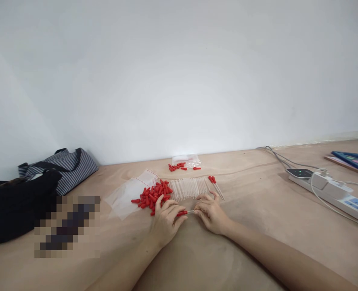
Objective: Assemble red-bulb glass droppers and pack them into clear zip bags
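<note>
"Fitting a red rubber bulb (183, 213) to a clear dropper tube (191, 211) looks like the step in hand. How do the fingers stand, nearest to us?"

"The left hand (168, 218) holds the bulb between thumb and index finger, low over the table (179, 262). The right hand (209, 212) pinches the tube narrowly toward its other end."

"Are the two parts joined?"

"The tube meets the bulb's mouth, roughly in line with it, but I can't tell how deep it sits. I'd say the next move calls for a straight, gentle push, the left fingers bracing the soft rubber and the right ones keeping the slim tube from tilting."

"And just beyond the hands?"

"A heap of red bulbs (152, 198) lies right past the left hand, next to flat clear plastic bags (126, 197). To the heap's right, a row of clear tubes (193, 188) lies side by side, with no bulbs on them that I can see. Past the right hand are two capped droppers (216, 186), so I judge the work to be at an early stage."

"Anything farther off?"

"A few loose red bulbs (174, 167) beside a small clear bag (183, 159), near the wall (179, 81). To my mind, the nearer heap is the handier supply."
</note>
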Available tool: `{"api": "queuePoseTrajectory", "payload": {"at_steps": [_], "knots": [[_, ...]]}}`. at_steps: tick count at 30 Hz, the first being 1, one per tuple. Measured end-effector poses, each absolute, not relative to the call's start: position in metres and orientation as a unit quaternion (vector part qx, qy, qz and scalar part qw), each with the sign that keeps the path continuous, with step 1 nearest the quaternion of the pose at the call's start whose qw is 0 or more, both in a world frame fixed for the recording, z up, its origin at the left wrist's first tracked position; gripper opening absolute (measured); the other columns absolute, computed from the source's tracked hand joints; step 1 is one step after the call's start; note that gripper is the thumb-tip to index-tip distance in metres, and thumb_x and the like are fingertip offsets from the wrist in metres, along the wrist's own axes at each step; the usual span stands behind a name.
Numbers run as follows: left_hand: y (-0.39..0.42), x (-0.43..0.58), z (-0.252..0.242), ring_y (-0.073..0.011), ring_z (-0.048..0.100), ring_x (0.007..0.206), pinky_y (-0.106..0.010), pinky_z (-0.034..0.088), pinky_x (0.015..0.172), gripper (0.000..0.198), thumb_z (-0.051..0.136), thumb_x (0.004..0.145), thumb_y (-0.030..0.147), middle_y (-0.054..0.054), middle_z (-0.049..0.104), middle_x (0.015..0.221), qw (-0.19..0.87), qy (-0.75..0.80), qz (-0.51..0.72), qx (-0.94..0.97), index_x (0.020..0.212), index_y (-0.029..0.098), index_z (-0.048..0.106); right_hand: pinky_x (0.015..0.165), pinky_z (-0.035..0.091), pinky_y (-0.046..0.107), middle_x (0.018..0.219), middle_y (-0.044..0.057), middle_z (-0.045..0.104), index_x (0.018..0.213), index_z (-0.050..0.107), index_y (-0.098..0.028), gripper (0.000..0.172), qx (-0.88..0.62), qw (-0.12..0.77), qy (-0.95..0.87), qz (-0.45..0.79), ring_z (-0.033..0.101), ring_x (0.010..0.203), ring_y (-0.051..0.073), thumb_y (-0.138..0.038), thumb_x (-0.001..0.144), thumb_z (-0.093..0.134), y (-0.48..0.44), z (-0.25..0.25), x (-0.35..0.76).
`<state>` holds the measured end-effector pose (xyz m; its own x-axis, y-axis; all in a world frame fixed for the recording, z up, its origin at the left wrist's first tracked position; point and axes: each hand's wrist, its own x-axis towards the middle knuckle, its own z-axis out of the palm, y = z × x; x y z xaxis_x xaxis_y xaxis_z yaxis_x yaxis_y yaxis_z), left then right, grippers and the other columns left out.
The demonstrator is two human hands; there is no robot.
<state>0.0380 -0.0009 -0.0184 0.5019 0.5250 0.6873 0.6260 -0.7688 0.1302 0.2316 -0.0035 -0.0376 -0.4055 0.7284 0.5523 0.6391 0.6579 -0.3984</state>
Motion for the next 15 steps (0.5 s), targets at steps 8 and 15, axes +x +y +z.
{"api": "queuePoseTrajectory", "payload": {"at_steps": [8, 15], "knots": [[-0.0031, 0.0367, -0.0139, -0.0153, 0.057, 0.074, -0.049, 0.007, 0.102, 0.006, 0.057, 0.078, 0.024, 0.006, 0.067, 0.069, 0.075, -0.343, -0.369, -0.861, 0.075, 0.023, 0.062, 0.092, 0.011, 0.044, 0.076, -0.001, 0.064, 0.076, 0.06, -0.023, 0.016, -0.398, 0.363, -0.843, 0.019, 0.05, 0.09, 0.016, -0.023, 0.084, 0.046, -0.0027, -0.0359, 0.2375], [-0.0036, 0.0413, -0.0161, -0.0155, 0.057, 0.074, -0.049, 0.007, 0.102, 0.01, 0.054, 0.08, 0.024, 0.005, 0.066, 0.066, 0.073, -0.347, -0.376, -0.856, 0.073, 0.023, 0.061, 0.084, 0.018, 0.039, 0.067, 0.0, 0.059, 0.073, 0.061, -0.021, 0.019, -0.412, 0.36, -0.837, -0.004, 0.047, 0.076, 0.014, -0.022, 0.084, 0.044, -0.0021, -0.0383, 0.2356]]}}
